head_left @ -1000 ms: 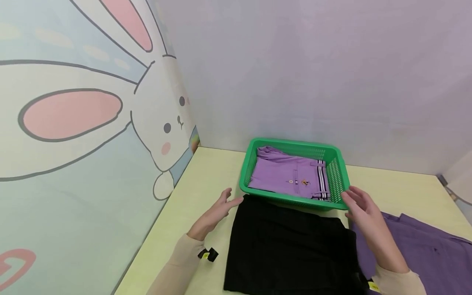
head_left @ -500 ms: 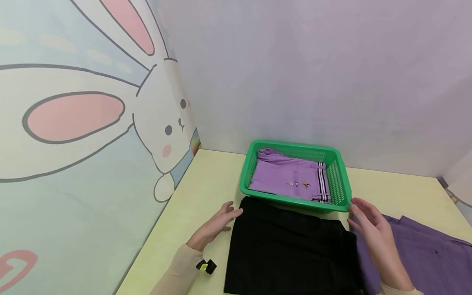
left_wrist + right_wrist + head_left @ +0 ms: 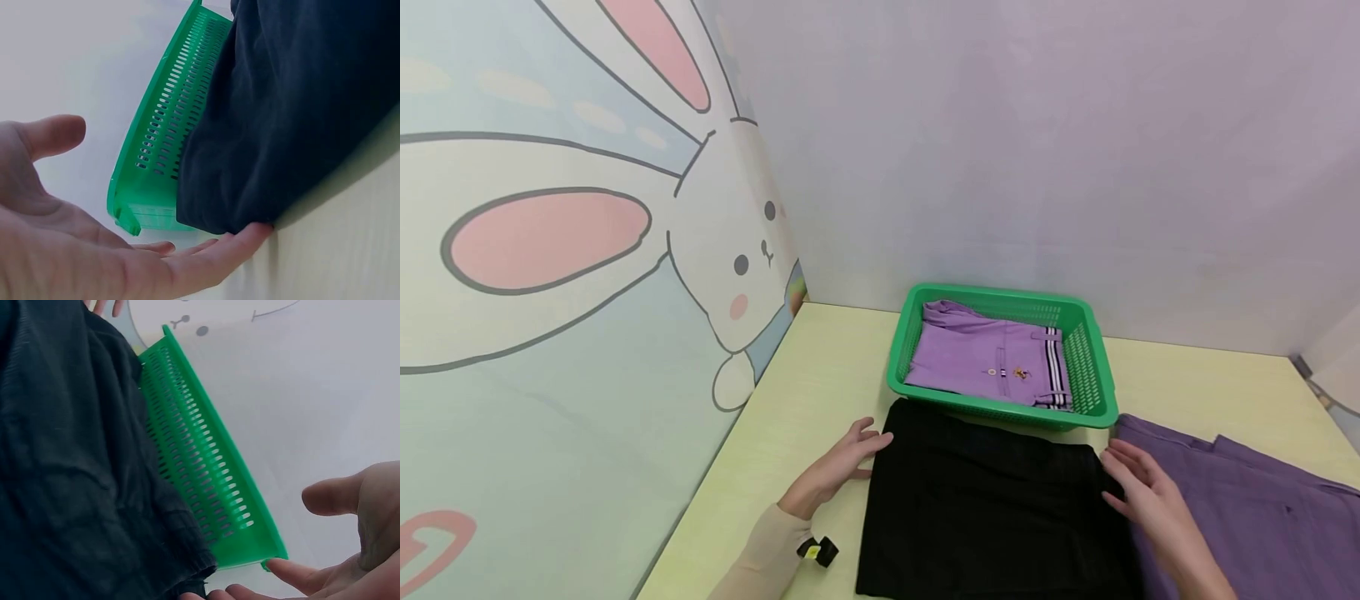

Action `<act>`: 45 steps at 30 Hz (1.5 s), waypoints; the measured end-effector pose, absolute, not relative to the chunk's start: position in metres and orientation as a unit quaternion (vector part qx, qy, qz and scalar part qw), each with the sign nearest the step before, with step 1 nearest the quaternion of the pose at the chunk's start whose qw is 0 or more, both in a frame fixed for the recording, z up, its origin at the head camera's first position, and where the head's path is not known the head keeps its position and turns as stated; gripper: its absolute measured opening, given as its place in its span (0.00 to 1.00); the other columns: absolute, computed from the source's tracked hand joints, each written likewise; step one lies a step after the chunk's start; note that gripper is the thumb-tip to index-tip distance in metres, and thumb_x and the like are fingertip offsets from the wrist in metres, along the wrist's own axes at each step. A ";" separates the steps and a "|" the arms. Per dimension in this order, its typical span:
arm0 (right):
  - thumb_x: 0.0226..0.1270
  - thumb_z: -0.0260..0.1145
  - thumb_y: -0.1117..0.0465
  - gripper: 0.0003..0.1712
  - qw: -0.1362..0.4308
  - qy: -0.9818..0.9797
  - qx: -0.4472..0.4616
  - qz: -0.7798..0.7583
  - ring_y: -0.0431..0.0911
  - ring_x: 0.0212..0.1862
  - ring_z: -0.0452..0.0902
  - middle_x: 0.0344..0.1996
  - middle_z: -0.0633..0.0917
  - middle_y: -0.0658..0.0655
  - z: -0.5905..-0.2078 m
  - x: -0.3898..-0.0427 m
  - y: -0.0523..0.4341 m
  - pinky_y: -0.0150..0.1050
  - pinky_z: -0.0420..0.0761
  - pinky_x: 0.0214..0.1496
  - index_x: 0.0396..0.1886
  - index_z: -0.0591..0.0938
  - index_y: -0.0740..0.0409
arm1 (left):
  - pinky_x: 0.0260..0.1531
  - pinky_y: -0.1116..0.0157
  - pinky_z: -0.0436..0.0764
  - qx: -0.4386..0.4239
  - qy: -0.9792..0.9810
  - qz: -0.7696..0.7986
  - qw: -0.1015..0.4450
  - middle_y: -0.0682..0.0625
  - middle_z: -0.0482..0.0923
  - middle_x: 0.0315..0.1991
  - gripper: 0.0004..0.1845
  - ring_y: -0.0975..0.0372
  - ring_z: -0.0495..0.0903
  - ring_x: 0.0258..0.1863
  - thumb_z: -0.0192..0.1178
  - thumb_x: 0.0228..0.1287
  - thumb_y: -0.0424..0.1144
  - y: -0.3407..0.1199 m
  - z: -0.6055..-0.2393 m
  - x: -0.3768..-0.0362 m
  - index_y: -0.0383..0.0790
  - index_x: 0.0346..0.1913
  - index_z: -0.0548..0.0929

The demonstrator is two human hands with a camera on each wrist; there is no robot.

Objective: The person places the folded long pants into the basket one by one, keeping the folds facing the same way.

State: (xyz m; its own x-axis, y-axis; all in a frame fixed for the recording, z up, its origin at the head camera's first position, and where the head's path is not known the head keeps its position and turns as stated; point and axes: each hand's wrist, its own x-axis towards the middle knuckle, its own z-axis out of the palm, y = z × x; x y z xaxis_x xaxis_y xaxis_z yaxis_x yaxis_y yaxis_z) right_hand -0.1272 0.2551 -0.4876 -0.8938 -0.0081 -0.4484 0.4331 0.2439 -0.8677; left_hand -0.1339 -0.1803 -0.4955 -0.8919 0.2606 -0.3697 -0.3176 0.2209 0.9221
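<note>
A folded black garment (image 3: 992,508) lies flat on the pale yellow table (image 3: 827,367), just in front of a green plastic basket (image 3: 1093,367). My left hand (image 3: 842,462) lies with straight fingers against the garment's left edge; in the left wrist view its fingertips (image 3: 247,240) touch the black cloth (image 3: 294,106). My right hand (image 3: 1138,483) rests with straight fingers at the garment's right edge, near the basket's corner (image 3: 250,544). Inside the basket sits a folded light purple shirt (image 3: 985,354) with striped trim.
A darker purple garment (image 3: 1262,508) is spread on the table to the right of the black one. A wall with a cartoon rabbit (image 3: 730,250) runs along the left, and a plain pale wall stands behind the basket. A small black tag (image 3: 818,550) sits by my left wrist.
Both hands have come down from beside the basket's front corners to the two sides of the black garment. The basket and garments lie as before.
</note>
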 end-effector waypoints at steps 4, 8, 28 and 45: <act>0.80 0.49 0.28 0.59 0.216 0.775 0.139 -0.577 0.69 0.86 0.43 0.86 0.42 0.72 -0.488 -0.128 0.255 0.49 0.84 0.68 0.88 0.36 0.60 | 0.72 0.34 0.71 -0.022 0.746 0.624 0.232 0.26 0.52 0.82 0.52 0.32 0.56 0.81 0.56 0.79 0.57 -0.183 -0.497 -0.132 0.29 0.85 0.41; 0.81 0.48 0.27 0.59 0.218 0.782 0.144 -0.565 0.70 0.85 0.44 0.86 0.43 0.74 -0.490 -0.128 0.255 0.59 0.77 0.73 0.88 0.36 0.61 | 0.71 0.36 0.74 -0.021 0.742 0.627 0.236 0.27 0.60 0.80 0.52 0.32 0.59 0.80 0.56 0.80 0.58 -0.185 -0.500 -0.131 0.28 0.85 0.40; 0.74 0.51 0.20 0.71 0.252 0.838 0.138 -0.465 0.80 0.80 0.42 0.80 0.43 0.85 -0.516 -0.125 0.269 0.75 0.62 0.76 0.85 0.34 0.70 | 0.53 0.54 0.90 -0.007 0.708 0.643 0.290 0.36 0.87 0.57 0.41 0.53 0.90 0.50 0.55 0.82 0.54 -0.188 -0.516 -0.132 0.22 0.78 0.61; 0.75 0.49 0.20 0.72 0.270 0.901 0.080 -0.329 0.84 0.73 0.55 0.75 0.50 0.90 -0.518 -0.128 0.270 0.75 0.72 0.66 0.80 0.43 0.84 | 0.39 0.66 0.88 0.017 0.719 0.642 0.265 0.36 0.90 0.52 0.33 0.59 0.91 0.42 0.59 0.79 0.36 -0.187 -0.534 -0.130 0.22 0.76 0.58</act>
State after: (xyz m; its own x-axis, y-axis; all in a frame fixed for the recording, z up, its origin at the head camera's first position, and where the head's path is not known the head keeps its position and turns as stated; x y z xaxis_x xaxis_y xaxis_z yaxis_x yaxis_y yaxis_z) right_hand -0.1284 0.2700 -0.5179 -0.8413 -0.0338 -0.5395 0.3215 0.7709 -0.5498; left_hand -0.1297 -0.1867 -0.5341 -0.8589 0.3649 -0.3593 -0.3154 0.1757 0.9325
